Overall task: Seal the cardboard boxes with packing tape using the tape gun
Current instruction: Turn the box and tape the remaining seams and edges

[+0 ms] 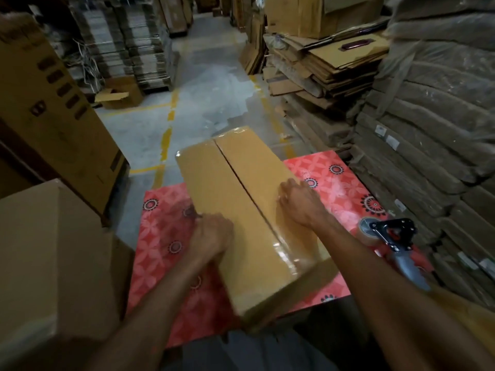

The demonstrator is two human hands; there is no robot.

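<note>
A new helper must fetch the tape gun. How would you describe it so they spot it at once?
Find the table with the red patterned cloth under the long cardboard box. The tape gun lies near the table's right edge, right of the box. It is the only tool there: black frame, grey handle, clear tape roll.

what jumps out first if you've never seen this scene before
The long cardboard box lying across the red patterned table draws the eye first, with the left hand curled at its left edge and the right hand resting on top. Next come the tape gun, lying unheld on the table to the right, and the stacks of flattened cardboard beyond.
</note>
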